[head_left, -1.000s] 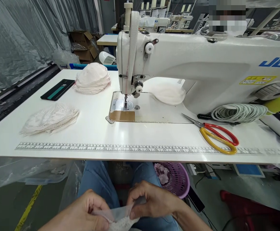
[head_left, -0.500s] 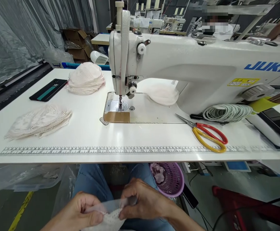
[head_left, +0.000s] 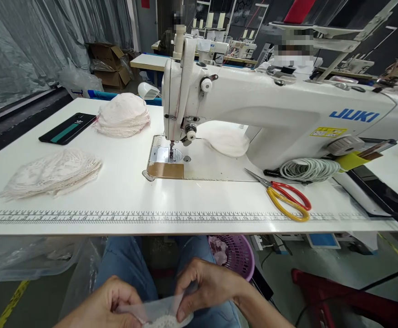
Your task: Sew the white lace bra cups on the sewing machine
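Low in the view, over my lap, both hands pinch a white lace fabric piece (head_left: 163,306) with a sheer edge. My left hand (head_left: 112,304) has its thumb and fingers closed on the left end. My right hand (head_left: 208,286) grips the right end between thumb and bent fingers. The lower part of the piece runs out of the picture. Above the hands, on the table, lie a stack of lace-edged pieces (head_left: 53,174) and a rounder stack of pale pieces (head_left: 123,115).
A white sewing machine (head_left: 226,98) stands on the table (head_left: 117,193). Another pale piece (head_left: 229,142) lies under its arm. Scissors (head_left: 286,200) with red and yellow handles rest near a printed ruler (head_left: 151,217). A purple basket (head_left: 242,255) stands below the table edge.
My hands and the lace piece sit slightly lower in the picture, with more of the piece cut off. The camera has tilted, so the sewing machine appears shifted. Both hands keep their hold.
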### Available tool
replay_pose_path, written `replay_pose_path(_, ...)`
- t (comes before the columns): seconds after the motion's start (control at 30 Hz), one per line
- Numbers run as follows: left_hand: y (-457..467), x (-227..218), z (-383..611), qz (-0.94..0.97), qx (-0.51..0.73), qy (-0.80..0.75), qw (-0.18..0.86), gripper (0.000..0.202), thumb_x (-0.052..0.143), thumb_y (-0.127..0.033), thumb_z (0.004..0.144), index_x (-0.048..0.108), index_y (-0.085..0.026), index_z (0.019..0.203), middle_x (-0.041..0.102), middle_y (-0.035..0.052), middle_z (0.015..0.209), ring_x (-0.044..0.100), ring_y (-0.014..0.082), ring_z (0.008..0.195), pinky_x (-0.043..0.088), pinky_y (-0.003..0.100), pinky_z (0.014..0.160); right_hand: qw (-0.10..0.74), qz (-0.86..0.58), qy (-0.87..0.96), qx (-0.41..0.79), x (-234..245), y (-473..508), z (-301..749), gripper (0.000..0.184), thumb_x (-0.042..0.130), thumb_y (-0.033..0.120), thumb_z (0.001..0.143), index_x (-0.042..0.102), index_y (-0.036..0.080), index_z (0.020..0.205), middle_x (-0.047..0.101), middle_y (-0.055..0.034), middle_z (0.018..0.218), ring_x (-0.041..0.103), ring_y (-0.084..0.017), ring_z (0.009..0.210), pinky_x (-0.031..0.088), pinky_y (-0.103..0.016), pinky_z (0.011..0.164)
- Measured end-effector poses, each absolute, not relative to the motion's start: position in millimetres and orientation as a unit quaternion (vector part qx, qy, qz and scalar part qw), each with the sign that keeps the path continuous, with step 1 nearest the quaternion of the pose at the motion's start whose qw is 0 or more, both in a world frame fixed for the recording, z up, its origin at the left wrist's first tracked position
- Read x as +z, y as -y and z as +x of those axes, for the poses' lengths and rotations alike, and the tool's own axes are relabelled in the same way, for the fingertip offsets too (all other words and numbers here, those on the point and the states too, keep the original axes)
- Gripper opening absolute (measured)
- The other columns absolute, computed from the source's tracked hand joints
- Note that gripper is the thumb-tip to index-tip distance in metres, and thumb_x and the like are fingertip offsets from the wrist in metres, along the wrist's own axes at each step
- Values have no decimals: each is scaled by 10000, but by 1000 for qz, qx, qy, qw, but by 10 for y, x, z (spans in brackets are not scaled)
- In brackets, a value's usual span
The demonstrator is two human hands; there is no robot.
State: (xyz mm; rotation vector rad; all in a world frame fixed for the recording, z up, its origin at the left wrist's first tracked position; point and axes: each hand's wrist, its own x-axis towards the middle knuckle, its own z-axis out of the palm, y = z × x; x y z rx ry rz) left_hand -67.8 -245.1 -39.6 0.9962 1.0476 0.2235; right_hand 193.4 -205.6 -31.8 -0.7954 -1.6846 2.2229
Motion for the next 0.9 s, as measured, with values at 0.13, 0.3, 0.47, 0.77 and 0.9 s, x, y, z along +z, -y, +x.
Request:
replay_pose_path(0.13,2438,-408,-642,445,115,-451,766,534,758,-644,567,741,-121,673,402,-43,476,261,56,440,173,203,442,115,-269,577,762,-288,2049,1889,560,761,608,550,749,112,810,655,-15,697,573,-103,605,435,-163,578)
replay_pose_path(0.3,2443,-385,-643,439,118,-471,756,539,775,-633,546,723,-110,664,425,-39,487,278,59,453,170,198,445,122,-271,591,750,-313,2064,1830,546,778,594,536,731,108,780,624,11,667,526,-75,567,400,-144,537)
replay_pose_path(0.47,2420,-264,-607,417,108,-482,763,550,774,-635,547,693,-105,670,423,-41,512,314,74,489,188,204,468,115,-279,622,723,-323,2080,1792,546,776,606,533,705,123,778,605,35,663,503,-72,563,365,-141,495)
replay_pose_path(0.77,2404,-266,-605,445,88,-482,749,577,726,-666,597,665,-103,707,351,-62,521,243,72,502,134,221,471,121,-270,660,690,-288,2053,1784,523,714,625,640,688,109,723,545,41,596,482,-70,527,335,-157,466)
replay_pose_path(0.9,2396,-187,-570,429,79,-457,775,543,765,-618,589,683,-105,748,429,-49,540,297,75,515,167,210,488,112,-270,617,731,-281,2056,1844,566,727,639,597,699,91,735,592,12,632,525,-90,565,389,-167,519)
